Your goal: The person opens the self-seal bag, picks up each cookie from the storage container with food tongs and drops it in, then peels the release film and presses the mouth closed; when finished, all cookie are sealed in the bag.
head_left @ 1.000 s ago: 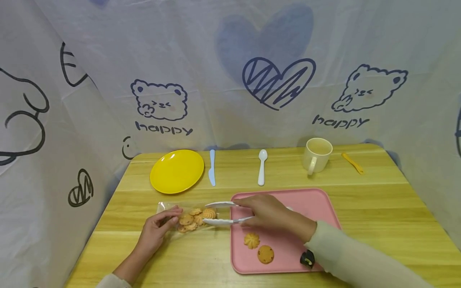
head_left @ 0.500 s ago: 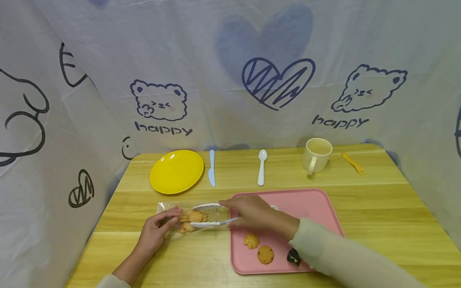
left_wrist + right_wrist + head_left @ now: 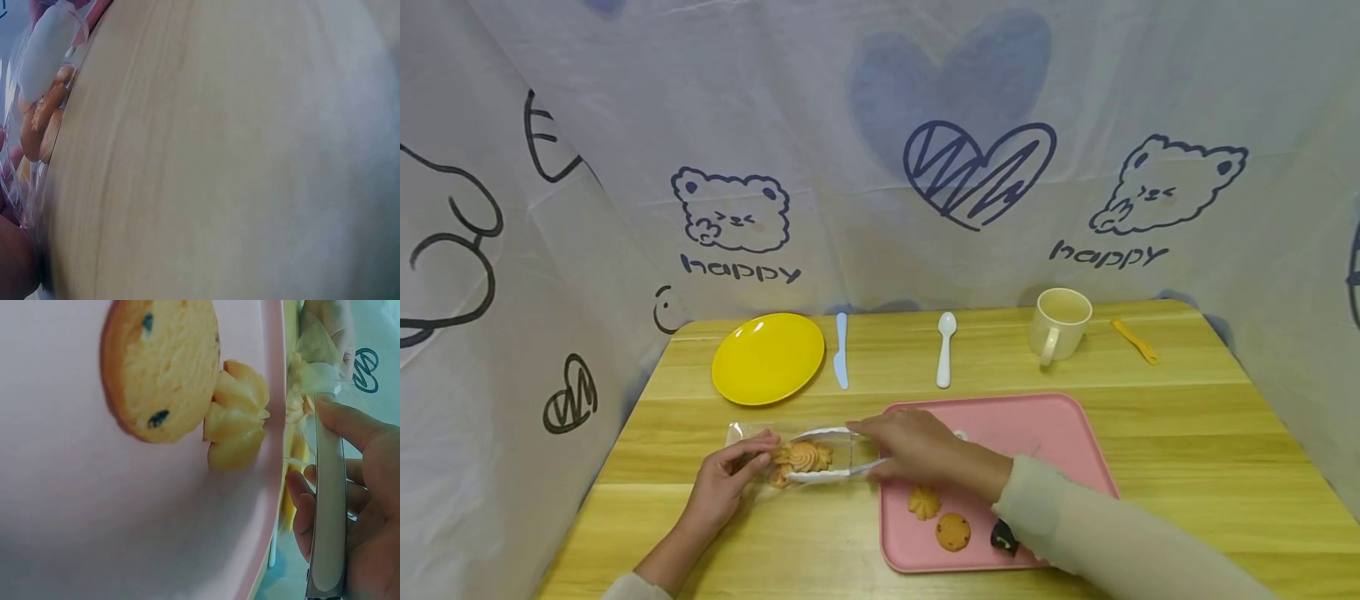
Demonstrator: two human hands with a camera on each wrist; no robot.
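Observation:
My left hand [image 3: 722, 482] pinches the left part of a clear plastic bag [image 3: 740, 432] lying on the table. Inside the bag is a heap of golden cookies [image 3: 805, 456]. My right hand [image 3: 917, 443] grips metal tongs [image 3: 329, 506] with white tips. Those tips are within the bag's mouth, spread to either side of the cookies. In the left wrist view, one white tip [image 3: 47, 53] reaches close over the bagged cookies [image 3: 44, 122]. A flower-shaped cookie [image 3: 924, 502] and a round chip-dotted cookie [image 3: 953, 532] lie on the pink tray [image 3: 1037, 417] beneath my right forearm.
A dark object [image 3: 1003, 538] sits on the tray, partly covered by my right sleeve. Along the back stand a yellow plate [image 3: 768, 359], a pale blue knife [image 3: 842, 350], a white spoon [image 3: 945, 350], a cream mug [image 3: 1060, 323] and a yellow-orange utensil [image 3: 1135, 341].
My right hand has moved left, pushing the tongs' tips further into the bag. The bagged cookies have shifted toward my left hand, which has stayed in place.

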